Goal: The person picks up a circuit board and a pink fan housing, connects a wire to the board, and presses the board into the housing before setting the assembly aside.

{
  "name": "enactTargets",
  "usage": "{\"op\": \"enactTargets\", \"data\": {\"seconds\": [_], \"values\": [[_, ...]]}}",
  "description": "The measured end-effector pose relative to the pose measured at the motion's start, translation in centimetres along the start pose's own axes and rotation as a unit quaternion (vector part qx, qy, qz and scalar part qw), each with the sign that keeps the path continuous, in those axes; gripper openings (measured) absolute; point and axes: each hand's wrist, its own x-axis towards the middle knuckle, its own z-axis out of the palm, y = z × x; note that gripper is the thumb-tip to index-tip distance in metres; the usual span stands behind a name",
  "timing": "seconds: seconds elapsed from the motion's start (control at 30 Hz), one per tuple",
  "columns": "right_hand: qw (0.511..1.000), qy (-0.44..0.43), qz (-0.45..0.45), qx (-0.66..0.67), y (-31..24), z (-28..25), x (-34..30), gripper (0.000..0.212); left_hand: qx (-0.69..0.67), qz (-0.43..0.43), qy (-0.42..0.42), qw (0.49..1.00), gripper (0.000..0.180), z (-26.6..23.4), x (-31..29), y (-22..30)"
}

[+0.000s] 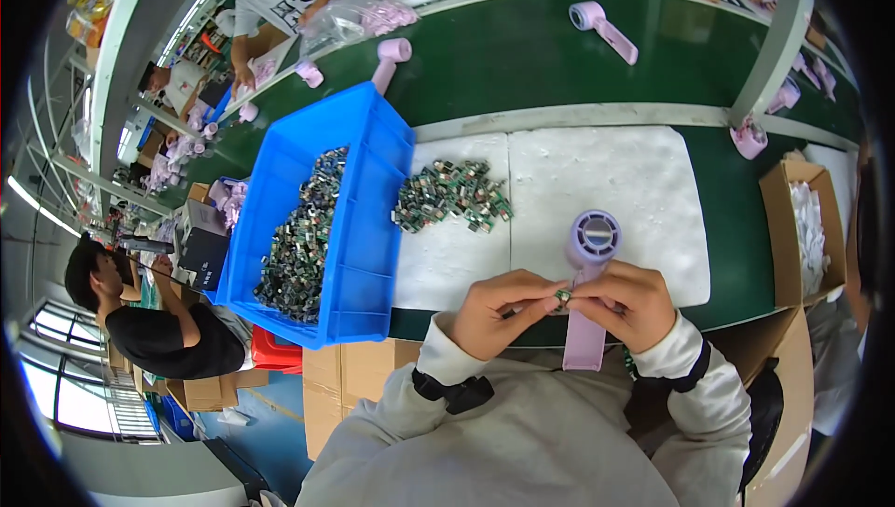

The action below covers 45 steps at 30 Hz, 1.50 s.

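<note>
Circuit board [562, 295] pinched at the fingertips of both hands

The small green piece sits between the left hand [508, 309] and the right hand [629, 302], near the padding's front edge and directly in front of the person's body. Each grip is a fine pinch: thumb and fingers of both hands close on the circuit board from opposite sides, probably because something so small needs steadying from two directions.

A lilac handheld fan [594, 244] lies behind the fingers, its round grille facing up and its handle pointing toward the person, likely so that both parts share one working spot. Whether the right hand also bears on the fan is hidden.

White padding [611, 167] covers part of the green surface [732, 218], perhaps to spare the parts from scratches. On its left half lies a loose pile of boards [454, 194], apparently spread there for easy picking. Just beside it, a blue bin [378, 209] tilts its open side toward the left, with many more boards inside, seemingly a bulk supply kept near the left hand.
</note>
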Motion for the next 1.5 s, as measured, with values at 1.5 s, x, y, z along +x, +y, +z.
{"op": "enactTargets", "data": {"seconds": [1.5], "values": [[0.997, -0.03, 0.067, 0.028, 0.3, -0.4, -0.3, 0.024, -0.109, -0.006, 0.091, 0.99, 0.028, 1.4, 0.2, -0.5]]}}
